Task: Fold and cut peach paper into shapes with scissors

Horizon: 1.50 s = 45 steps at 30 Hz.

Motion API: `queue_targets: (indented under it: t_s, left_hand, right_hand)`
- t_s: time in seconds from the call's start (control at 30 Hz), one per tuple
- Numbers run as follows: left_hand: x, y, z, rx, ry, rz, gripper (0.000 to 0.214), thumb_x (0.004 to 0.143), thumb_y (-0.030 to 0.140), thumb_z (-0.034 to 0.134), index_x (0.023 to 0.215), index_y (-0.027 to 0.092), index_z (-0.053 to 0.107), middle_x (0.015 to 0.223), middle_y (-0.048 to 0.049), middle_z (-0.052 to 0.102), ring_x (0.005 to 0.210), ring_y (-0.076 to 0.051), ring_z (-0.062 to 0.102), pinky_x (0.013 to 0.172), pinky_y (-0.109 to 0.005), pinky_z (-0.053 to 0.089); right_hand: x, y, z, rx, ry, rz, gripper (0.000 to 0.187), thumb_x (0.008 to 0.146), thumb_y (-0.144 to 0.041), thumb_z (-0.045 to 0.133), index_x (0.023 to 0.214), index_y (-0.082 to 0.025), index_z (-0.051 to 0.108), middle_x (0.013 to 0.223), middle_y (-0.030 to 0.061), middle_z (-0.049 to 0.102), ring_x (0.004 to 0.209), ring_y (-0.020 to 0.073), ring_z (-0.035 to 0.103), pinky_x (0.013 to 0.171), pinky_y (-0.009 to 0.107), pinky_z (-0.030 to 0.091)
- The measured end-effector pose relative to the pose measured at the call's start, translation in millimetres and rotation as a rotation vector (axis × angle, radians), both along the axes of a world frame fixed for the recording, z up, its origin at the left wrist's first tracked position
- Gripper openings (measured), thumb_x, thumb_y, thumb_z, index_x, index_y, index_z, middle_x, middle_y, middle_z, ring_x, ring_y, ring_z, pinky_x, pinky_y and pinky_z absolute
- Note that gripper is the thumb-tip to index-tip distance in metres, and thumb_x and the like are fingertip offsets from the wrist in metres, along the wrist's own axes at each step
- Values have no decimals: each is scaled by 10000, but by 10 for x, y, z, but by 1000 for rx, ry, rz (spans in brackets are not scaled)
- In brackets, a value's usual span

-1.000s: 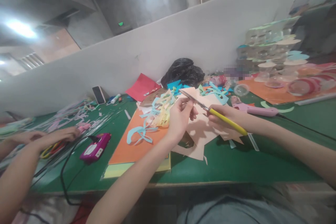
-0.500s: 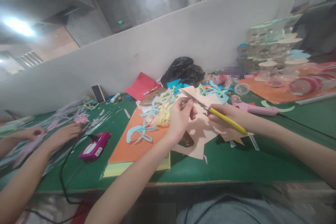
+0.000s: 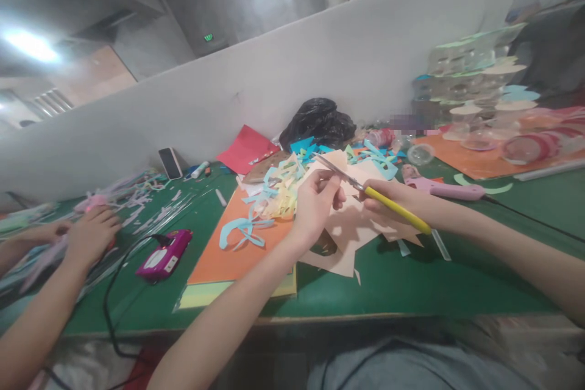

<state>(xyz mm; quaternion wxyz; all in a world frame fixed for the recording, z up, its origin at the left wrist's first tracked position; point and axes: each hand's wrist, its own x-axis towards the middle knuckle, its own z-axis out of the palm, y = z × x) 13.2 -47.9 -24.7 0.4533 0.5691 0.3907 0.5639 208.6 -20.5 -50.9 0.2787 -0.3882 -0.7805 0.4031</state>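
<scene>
Scissors (image 3: 351, 182) gripped in right hand (image 3: 386, 200), fingers wrapped round yellow handle, blades pointing up-left, long axis diagonal, tips at top of peach paper (image 3: 340, 237). Left hand (image 3: 315, 207) pinches that paper just beside blades, paper partly over orange card (image 3: 237, 244).
</scene>
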Motion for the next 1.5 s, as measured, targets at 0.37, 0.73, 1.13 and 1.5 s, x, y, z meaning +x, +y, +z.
queue_targets:
  t_s: [0.37, 0.73, 1.13, 1.5]
  left_hand:
    - [1, 4, -19, 85, -10, 56, 289, 909, 444, 606, 910, 235, 407, 615, 86, 516, 447, -68, 475, 474, -220, 395]
    - [-109, 75, 9, 303, 68, 278, 247, 943, 481, 563, 1010, 253, 497, 795, 17, 497, 562, -91, 466, 510, -236, 405]
    - [-129, 106, 18, 329, 28, 313, 146, 938, 352, 586, 924, 216, 534, 794, 3, 574, 698, -112, 562, 701, -249, 475]
    - [-133, 123, 36, 248, -14, 323, 131, 903, 325, 619, 910, 195, 610, 812, -3, 598, 711, -107, 556, 723, -253, 464]
  right_hand:
    - [23, 97, -134, -62, 58, 31, 445, 814, -637, 641, 812, -212, 509, 729, -13, 507, 650, 157, 507, 587, 289, 398]
    - [55, 111, -175, -42, 33, 41, 482, 829, -680, 602, 859, -202, 552, 781, 16, 559, 688, 170, 531, 594, 288, 402]
    - [37, 110, -115, -180, 34, 4, 535, 735, -706, 685, 824, -205, 522, 699, -11, 516, 592, 134, 482, 519, 262, 357]
    - [-10, -67, 67, -93, -35, 22, 579, 743, -773, 577, 848, -212, 480, 717, -3, 494, 632, 144, 452, 548, 290, 385]
